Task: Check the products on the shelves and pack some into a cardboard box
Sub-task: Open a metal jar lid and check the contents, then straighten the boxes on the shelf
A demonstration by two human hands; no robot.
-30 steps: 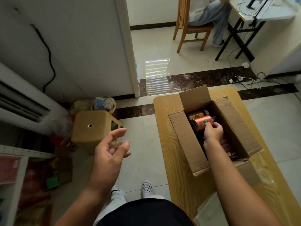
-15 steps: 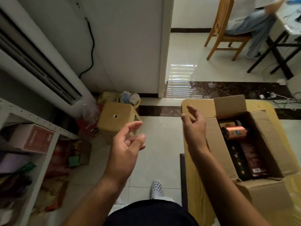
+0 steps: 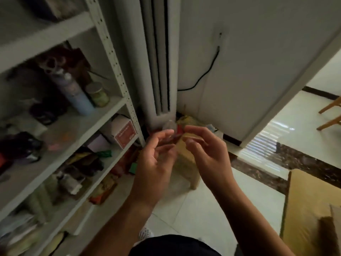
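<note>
Left hand [image 3: 156,159] and right hand [image 3: 208,152] close together, fingers loosely spread, holding nothing; shelves [image 3: 118,69] to their left, table [image 3: 304,200] lower right.

Shelving [image 3: 118,58] – matt painted metal; floor tiles [image 3: 212,215] – glossy; table [image 3: 304,204] – wood grain.

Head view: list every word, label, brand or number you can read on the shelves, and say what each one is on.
No text is readable in this frame.
Red-and-white box: pale marks on its red panel, too blurred to read.
Tall bottle: label blurred by motion, unreadable.
Jar: label too blurred to read.
Orange packet on a lower shelf: print too blurred to read.
</note>
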